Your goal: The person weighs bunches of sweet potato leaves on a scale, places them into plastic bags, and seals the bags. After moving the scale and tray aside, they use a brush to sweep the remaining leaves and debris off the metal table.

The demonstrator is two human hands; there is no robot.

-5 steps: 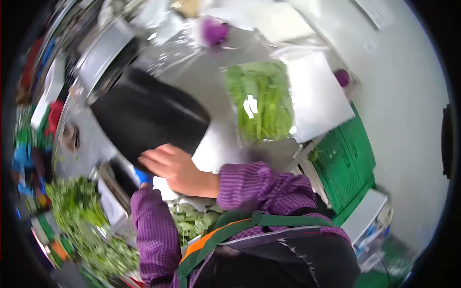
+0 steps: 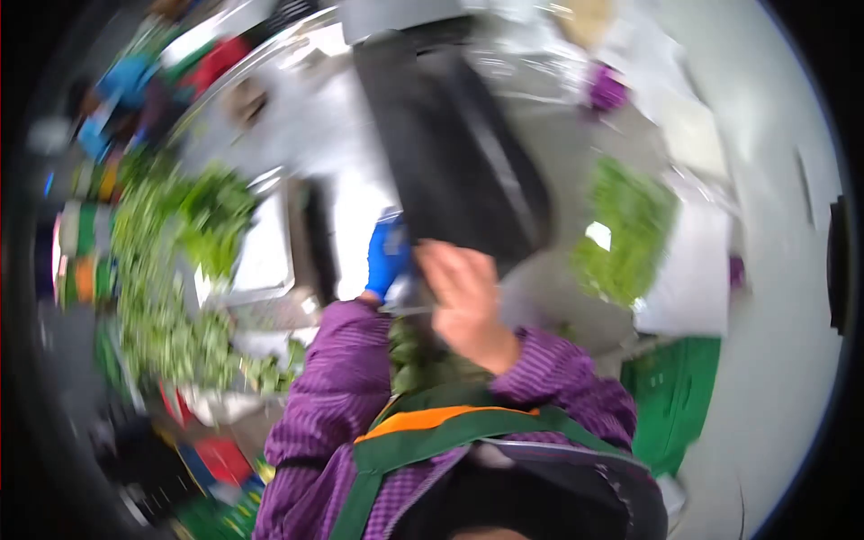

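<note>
A long black sheet-like thing (image 2: 450,153), smooth and slightly shiny, lies across the metal table; blur hides exactly what it is. My left hand (image 2: 387,255), in a blue glove, is at its near left edge, with its fingers smeared by motion. My bare right hand (image 2: 463,301) has its fingers stretched out against the near edge of the black thing, and the thumb does not show clearly. Right of it, a clear bag of green leafy vegetables (image 2: 625,234) lies on the table.
Loose leafy greens (image 2: 162,270) are heaped at the left around a white tray (image 2: 265,247). White sheets (image 2: 688,270) lie at the right, above a green crate (image 2: 670,396). A purple item (image 2: 607,87) sits at the back.
My view has swung left, so the table's contents appear further right. My gloved left hand, mostly hidden before, now shows beside the black thing. The right hand stays at its near edge.
</note>
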